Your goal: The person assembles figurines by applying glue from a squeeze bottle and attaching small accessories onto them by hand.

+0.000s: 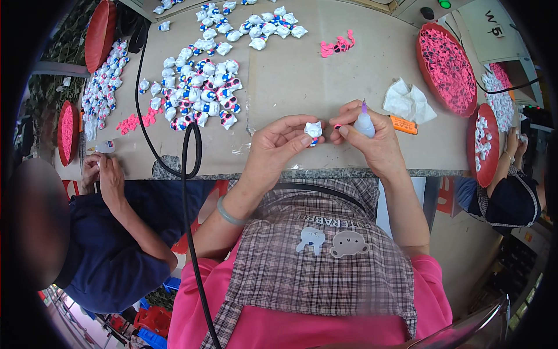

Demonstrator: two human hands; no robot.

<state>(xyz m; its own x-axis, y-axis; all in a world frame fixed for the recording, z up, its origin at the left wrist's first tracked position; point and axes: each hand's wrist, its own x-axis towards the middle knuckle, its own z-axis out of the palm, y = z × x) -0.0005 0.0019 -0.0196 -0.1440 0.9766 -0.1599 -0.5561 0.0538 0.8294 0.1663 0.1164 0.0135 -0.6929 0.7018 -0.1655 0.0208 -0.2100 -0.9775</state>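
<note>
My left hand (pixel 278 143) is closed round a small white cat-shaped figurine (pixel 314 129) with blue and pink at its lower end, held upright between thumb and fingers over the table's near edge. Just to its right, my right hand (pixel 378 145) pinches a tiny pink piece (pixel 337 126) between thumb and forefinger. A small white squeeze bottle (pixel 364 124) with a purple needle tip is tucked in the same hand, tip pointing away from me. The pink piece and the figurine are apart.
Several finished-looking figurines (pixel 203 87) cover the table's left and far side. Loose pink pieces (pixel 337 45) lie at the back. A red tray (pixel 423 35) of pink pieces, a crumpled tissue (pixel 407 100) and an orange box (pixel 403 124) are rightward. A black cable (pixel 185 157) hangs at left; co-workers sit both sides.
</note>
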